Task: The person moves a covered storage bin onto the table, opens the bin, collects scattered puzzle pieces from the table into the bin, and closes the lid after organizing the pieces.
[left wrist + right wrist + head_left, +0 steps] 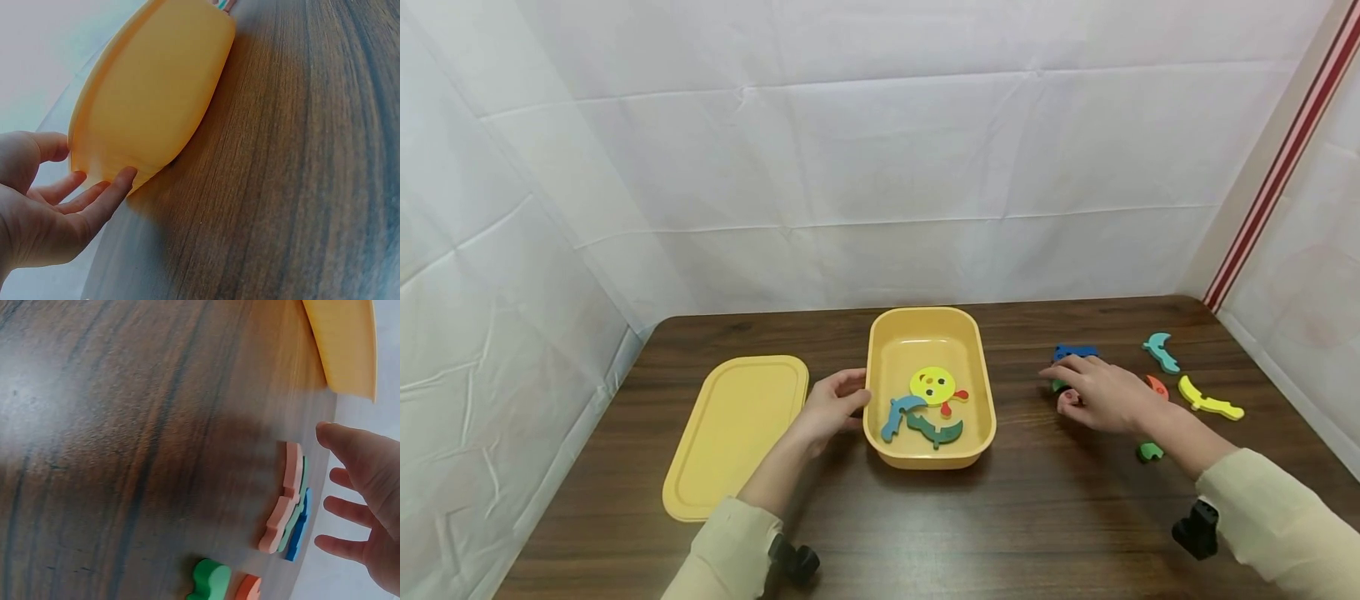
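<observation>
My left hand (831, 404) touches the left side of a yellow plastic box (880, 450), its fingers fairly straight against the wall and thumb by the rim. Inside the box lie a round yellow smiling-face piece (932, 385), a blue curved piece (897, 417), a dark green curved piece (934, 431) and small red drop-shaped parts (946, 409). To the right, my right hand (1101, 396) hovers with spread fingers over a small group of pieces. In the right wrist view these are a pink piece (292, 469), a green one (290, 526) and a blue one (300, 530); nothing shows between the fingers.
A yellow lid (733, 429) lies flat left of the box. Around my right forearm are a teal curved piece (1162, 352), a yellow piece (1210, 400), an orange piece (1157, 386) and a green piece (1150, 451). White sheeting (880, 167) stands behind the wooden table (1000, 533).
</observation>
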A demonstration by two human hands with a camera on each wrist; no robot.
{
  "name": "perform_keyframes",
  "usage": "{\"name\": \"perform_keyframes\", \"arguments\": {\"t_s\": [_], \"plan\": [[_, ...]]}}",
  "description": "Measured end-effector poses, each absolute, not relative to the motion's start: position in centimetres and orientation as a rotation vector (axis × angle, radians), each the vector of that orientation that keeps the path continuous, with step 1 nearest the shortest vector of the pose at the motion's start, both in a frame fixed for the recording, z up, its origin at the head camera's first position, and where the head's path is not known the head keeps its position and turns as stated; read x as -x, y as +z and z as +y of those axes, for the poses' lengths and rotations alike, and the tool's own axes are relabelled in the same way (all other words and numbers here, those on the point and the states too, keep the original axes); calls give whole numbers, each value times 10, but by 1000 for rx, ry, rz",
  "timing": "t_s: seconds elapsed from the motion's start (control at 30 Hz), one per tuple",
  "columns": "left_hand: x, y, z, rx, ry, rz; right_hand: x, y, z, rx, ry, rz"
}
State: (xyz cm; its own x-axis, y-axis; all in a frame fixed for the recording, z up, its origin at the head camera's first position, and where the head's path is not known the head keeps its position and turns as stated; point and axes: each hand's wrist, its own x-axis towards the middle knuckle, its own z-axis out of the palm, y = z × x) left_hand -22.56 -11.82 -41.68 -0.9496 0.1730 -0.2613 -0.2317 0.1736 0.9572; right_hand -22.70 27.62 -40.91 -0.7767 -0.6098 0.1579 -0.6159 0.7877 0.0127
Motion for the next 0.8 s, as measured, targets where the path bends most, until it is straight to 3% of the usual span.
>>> {"name": "perform_keyframes", "arguments": {"t_s": [0.63,0.8], "plan": [[219,-404,-117,34,1829,2118,223,-422,292,-929,54,-2850],[224,-415,-118,45,1847,2140,223,-423,294,-920,46,-2851]]}}
